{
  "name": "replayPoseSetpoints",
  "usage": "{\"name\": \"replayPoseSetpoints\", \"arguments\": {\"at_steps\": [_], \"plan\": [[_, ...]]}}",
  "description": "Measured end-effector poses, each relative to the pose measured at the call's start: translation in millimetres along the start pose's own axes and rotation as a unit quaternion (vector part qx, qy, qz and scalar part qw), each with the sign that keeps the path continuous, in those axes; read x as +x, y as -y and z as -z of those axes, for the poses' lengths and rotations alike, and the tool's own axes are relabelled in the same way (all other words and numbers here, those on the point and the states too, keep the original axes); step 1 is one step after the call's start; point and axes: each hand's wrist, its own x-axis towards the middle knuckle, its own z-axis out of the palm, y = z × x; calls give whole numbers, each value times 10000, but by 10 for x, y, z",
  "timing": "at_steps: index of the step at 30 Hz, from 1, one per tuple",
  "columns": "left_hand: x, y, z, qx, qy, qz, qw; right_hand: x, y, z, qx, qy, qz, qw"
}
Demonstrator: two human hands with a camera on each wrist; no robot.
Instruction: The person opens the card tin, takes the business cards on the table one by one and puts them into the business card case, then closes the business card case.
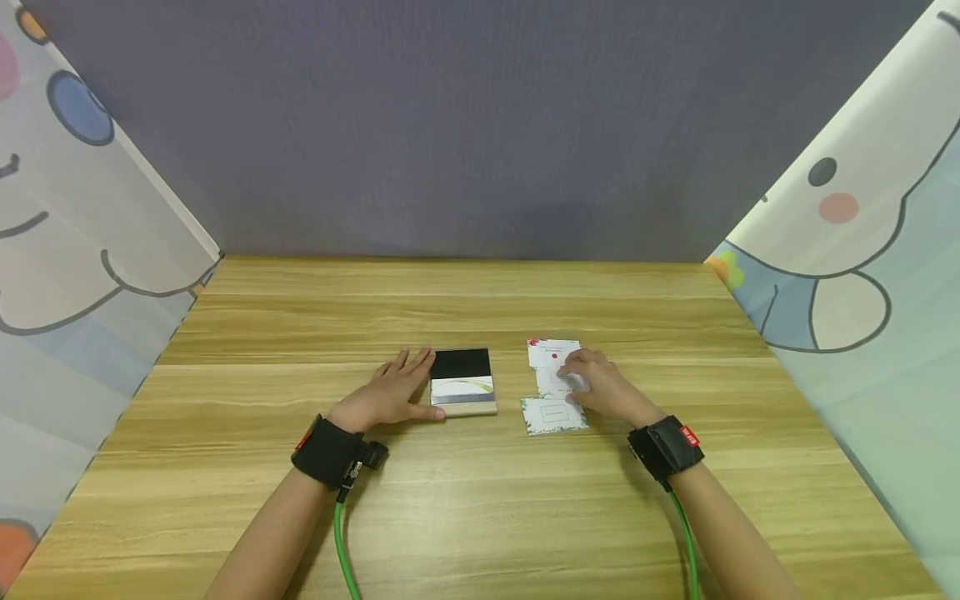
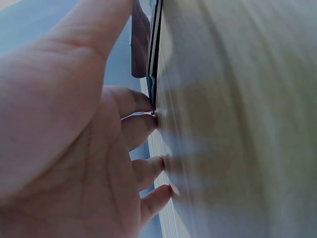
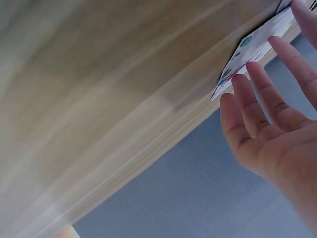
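A flat card case (image 1: 461,364) lies unfolded on the table, with a black upper half and a white card with a gold swirl (image 1: 457,387) in its lower half. Beside its left edge rests my left hand (image 1: 388,398), fingers straight, with fingertips and thumb against that side. To the right are three white cards: a top one with red decoration (image 1: 542,353), a middle one (image 1: 549,383) overlapping it, and a lower one with a green leafy border (image 1: 553,417). My right hand (image 1: 607,392) touches the cards with loosely extended fingers, partly covering the middle one.
The wooden table (image 1: 480,517) meets a grey upright panel (image 1: 465,142) at the back. Cartoon-printed curtains (image 1: 862,250) stand at both sides. Green cables (image 1: 341,550) run from the wrist straps toward the near edge.
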Motion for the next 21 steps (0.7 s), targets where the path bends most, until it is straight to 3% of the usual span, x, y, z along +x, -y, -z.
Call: {"name": "replayPoseSetpoints", "arguments": {"at_steps": [21], "plan": [[12,7,5,-17,-35,-33,10000,55,-37,30,432,221,-242,9985]]}}
